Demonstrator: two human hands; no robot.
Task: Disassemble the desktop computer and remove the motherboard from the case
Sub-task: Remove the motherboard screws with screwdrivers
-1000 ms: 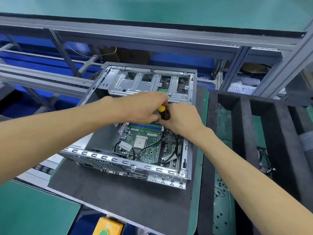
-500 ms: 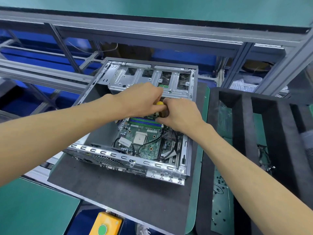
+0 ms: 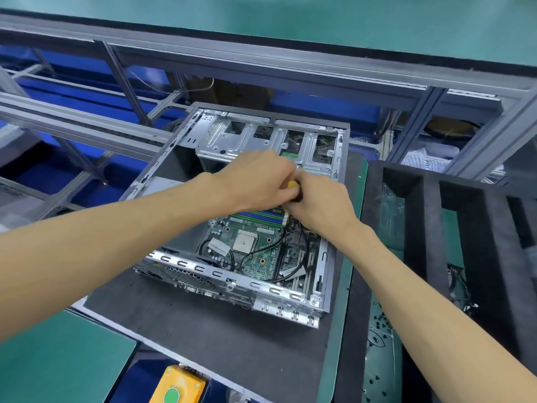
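— How many hands are in the computer case (image 3: pixel 186 258), and what do they hold?

— Two. The left hand (image 3: pixel 255 181) and the right hand (image 3: pixel 321 203) meet over the far part of the open case, touching each other, and both have fingers curled round one screwdriver (image 3: pixel 293 184) — only a bit of its yellow handle shows between them. Its tip is hidden.

— Where is the motherboard?

— One green motherboard (image 3: pixel 261 251) lies flat on the floor of the case, below and nearer than the hands. On it sits one square pale processor (image 3: pixel 245 241), with a bank of blue and green memory slots (image 3: pixel 258 218) just beyond it, right under the hands. Two thin black cables (image 3: pixel 268 251) curve across the board.

— And the case itself?

— One, lid off, resting on a dark grey mat (image 3: pixel 218 338). At its far end a bare metal drive cage (image 3: pixel 261 138) shows four cut-out openings.

— Anything beside it?

— To the right, one black foam tray (image 3: pixel 430 216) with several long compartments; how many in all cannot be told. Small dark screws (image 3: pixel 380 324) lie scattered in a clear bag near it — too small to count. At the bottom edge, one yellow box with a single green button (image 3: pixel 171 395).
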